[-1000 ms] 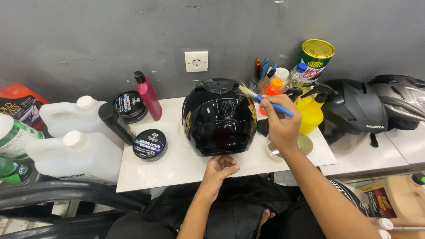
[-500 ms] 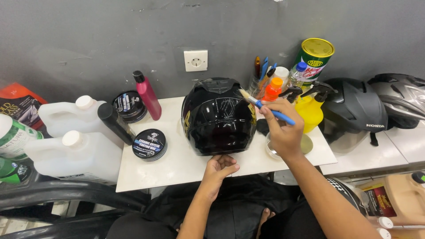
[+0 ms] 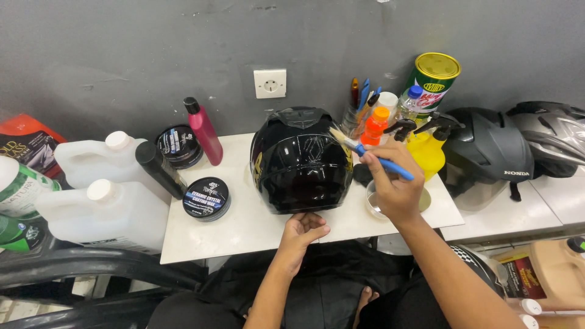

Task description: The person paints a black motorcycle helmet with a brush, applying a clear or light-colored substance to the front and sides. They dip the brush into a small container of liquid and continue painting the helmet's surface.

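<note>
1 glossy black helmet (image 3: pixel 300 161), centre of the white tabletop (image 3: pixel 244 228), back shell facing the camera. Right hand (image 3: pixel 393 189) pinches 1 blue-handled brush (image 3: pixel 372 155) between thumb and fingers; bristles touch the helmet's upper right side. Left hand (image 3: pixel 301 234) sits at the helmet's lower rim, fingers curled loosely against it, thumb on the table edge; can't tell whether it actually grips anything.

Counts outward:
- 2 round black tins: one (image 3: pixel 207 198) just left of the helmet, one (image 3: pixel 178 146) behind it by the wall. Both lidded, contents not visible.
- 1 magenta bottle (image 3: pixel 204 131), black cap, tilted.
- 1 black bottle (image 3: pixel 159 167), leaning.
- 2 white jugs (image 3: pixel 103 216), capped, far left; contents can't be seen.
- 1 clear cup of brushes and pens (image 3: pixel 359 106) behind the helmet; count hard to make out.
- 1 yellow spray bottle (image 3: pixel 426 152), 1 orange-capped bottle (image 3: pixel 375 125), 1 blue-capped bottle (image 3: pixel 409 103), 1 green can with yellow lid (image 3: pixel 434 79).
- 1 small clear dish (image 3: pixel 375 201) under the right hand, mostly hidden.
- 2 more helmets at right: dark grey (image 3: pixel 487 149), silver-grey (image 3: pixel 548 131), the latter cut off by the frame edge.
- 1 wall socket (image 3: pixel 270 83).

Left edge: cartons and green bottles, cropped.
</note>
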